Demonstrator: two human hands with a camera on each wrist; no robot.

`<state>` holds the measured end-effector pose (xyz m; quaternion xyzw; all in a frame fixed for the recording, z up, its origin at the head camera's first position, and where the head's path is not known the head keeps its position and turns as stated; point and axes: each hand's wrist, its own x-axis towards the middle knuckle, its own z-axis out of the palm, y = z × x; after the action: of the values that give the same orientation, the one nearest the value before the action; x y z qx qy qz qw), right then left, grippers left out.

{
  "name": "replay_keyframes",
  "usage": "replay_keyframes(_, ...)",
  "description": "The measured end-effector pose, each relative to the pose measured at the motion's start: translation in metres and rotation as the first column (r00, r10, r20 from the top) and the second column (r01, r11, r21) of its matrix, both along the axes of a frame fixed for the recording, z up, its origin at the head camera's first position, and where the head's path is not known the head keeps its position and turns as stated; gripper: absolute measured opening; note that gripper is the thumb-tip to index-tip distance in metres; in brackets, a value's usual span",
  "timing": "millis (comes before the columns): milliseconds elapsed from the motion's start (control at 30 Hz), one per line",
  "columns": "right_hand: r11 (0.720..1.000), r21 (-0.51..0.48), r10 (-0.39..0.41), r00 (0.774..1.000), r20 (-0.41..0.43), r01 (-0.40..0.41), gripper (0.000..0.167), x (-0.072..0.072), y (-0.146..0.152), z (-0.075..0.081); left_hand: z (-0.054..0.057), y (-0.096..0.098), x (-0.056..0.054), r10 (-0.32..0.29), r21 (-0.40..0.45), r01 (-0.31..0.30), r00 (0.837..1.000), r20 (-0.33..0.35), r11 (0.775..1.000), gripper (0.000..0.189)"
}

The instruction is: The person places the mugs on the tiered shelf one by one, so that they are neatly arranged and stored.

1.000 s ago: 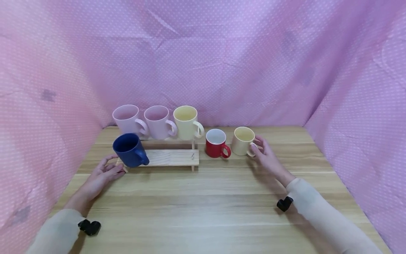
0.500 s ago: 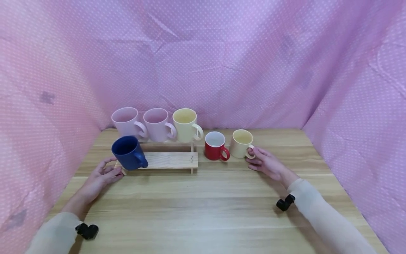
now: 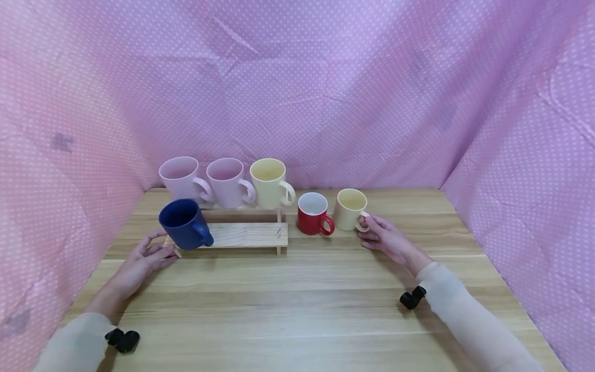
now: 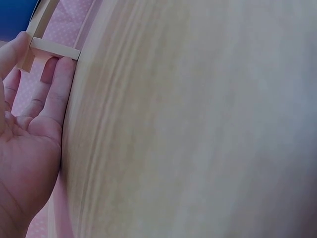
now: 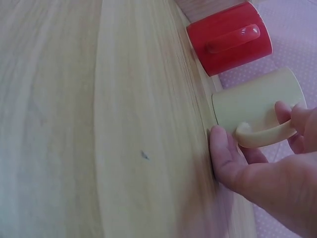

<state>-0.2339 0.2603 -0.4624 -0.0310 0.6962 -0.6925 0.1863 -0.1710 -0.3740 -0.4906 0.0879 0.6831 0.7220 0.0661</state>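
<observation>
On the left, my left hand (image 3: 144,263) holds the near left corner of a two-tier wooden rack (image 3: 251,235), with the thumb at the shelf end and fingertips by a leg (image 4: 54,48). A dark blue mug (image 3: 186,230) stands on the rack's lower shelf beside that hand. My right hand (image 3: 388,242) pinches the handle of a pale yellow mug (image 3: 347,214), which stands upright on the table. The right wrist view shows thumb and finger at the upper part of the handle (image 5: 265,136) and other fingertips low, near the tabletop. Left of this mug is a red mug (image 3: 309,221) with a white inside.
Two pink mugs, the left one (image 3: 183,181) and the middle one (image 3: 225,186), share the rack's upper shelf with another yellow mug (image 3: 267,186). A wooden table (image 3: 279,310) lies beneath everything. Pink dotted cloth (image 3: 297,93) hangs behind and at both sides.
The right hand has shifted lower, its fingers going from beside the yellow mug to its handle. The left hand stays at the rack corner. The head view has shifted slightly.
</observation>
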Motion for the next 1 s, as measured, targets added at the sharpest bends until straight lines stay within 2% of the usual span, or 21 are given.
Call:
replay_keyframes(367, 0.999, 0.023, -0.044, 0.998, -0.053, 0.045, 0.052, 0.0, -0.005, -0.005, 0.002, -0.002, 0.0, 0.0, 0.005, 0.0, 1.0, -0.008, 1.0, 0.04)
replay_keyframes(600, 0.993, 0.117, -0.014, 0.987, -0.161, 0.033, 0.051, 0.003, -0.002, 0.003, 0.001, 0.0, 0.002, -0.013, 0.0, 0.013, 1.0, -0.013, 1.0, 0.041)
replay_keyframes(767, 0.997, 0.068, -0.029, 0.987, -0.157, 0.04, 0.047, 0.001, -0.001, 0.007, 0.003, 0.001, 0.003, 0.003, -0.012, -0.002, 1.0, 0.007, 1.0, 0.04)
replay_keyframes(1000, 0.992, 0.048, -0.106, 0.98, -0.166, 0.115, 0.045, 0.005, -0.002, 0.008, 0.004, 0.0, 0.002, 0.001, -0.019, -0.001, 1.0, 0.015, 1.0, 0.04)
